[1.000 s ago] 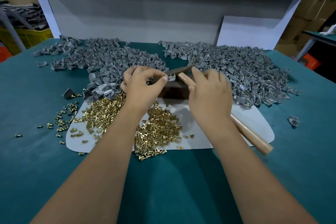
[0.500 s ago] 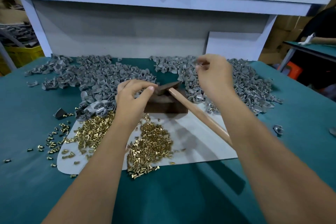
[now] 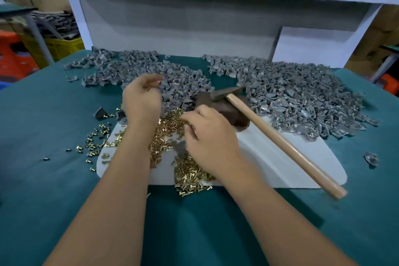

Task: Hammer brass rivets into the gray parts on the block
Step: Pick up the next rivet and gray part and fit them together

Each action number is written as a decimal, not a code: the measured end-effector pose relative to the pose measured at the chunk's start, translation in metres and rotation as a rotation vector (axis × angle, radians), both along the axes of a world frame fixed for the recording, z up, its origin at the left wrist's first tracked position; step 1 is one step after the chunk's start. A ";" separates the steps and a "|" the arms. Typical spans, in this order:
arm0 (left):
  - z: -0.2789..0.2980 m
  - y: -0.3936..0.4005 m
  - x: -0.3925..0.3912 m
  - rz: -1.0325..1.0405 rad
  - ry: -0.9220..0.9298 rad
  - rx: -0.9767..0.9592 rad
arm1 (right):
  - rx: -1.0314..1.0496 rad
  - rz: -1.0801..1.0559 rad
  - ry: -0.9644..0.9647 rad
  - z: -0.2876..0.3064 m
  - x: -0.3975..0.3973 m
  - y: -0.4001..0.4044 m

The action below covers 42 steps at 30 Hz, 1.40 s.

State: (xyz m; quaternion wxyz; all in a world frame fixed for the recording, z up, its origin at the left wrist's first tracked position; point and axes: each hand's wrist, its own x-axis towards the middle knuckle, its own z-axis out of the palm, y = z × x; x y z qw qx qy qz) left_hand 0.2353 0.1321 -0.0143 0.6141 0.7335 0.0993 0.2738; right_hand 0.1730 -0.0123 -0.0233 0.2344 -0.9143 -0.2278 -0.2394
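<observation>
Hundreds of gray parts (image 3: pixel 298 95) heaped across upper frame, plenty left. Hammer (image 3: pixel 269 127) idle on block (image 3: pixel 224 110). Right hand (image 3: pixel 210 142) fingers curled, picking among rivets (image 3: pixel 190 173) at centre; left hand (image 3: pixel 141 99) curled over parts, grasp unclear.

Brass-gold rivets (image 3: pixel 190 174) on a white sheet (image 3: pixel 269 157), gray parts (image 3: pixel 302 93), teal tabletop (image 3: pixel 43 179) (plain, unpatterned).
</observation>
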 end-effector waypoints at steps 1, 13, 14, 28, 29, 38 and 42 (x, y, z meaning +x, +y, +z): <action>-0.003 0.008 0.001 0.047 0.091 0.078 | -0.043 0.008 0.042 -0.003 0.000 0.000; -0.016 0.020 0.003 -0.114 0.390 0.805 | -0.235 0.144 0.241 -0.011 0.005 0.006; -0.015 0.019 0.002 -0.105 0.383 0.817 | -0.197 0.152 0.245 -0.010 0.005 0.006; -0.014 0.026 0.000 0.113 0.383 0.806 | -0.168 0.145 0.292 -0.006 0.000 0.010; -0.014 0.025 0.000 0.102 0.369 0.811 | -0.171 0.132 0.290 -0.005 -0.001 0.010; -0.016 0.022 0.000 0.022 0.325 0.825 | -0.142 0.167 0.259 -0.003 -0.004 0.008; -0.015 0.017 0.002 0.035 0.292 0.835 | -0.039 0.172 0.136 -0.004 0.000 0.005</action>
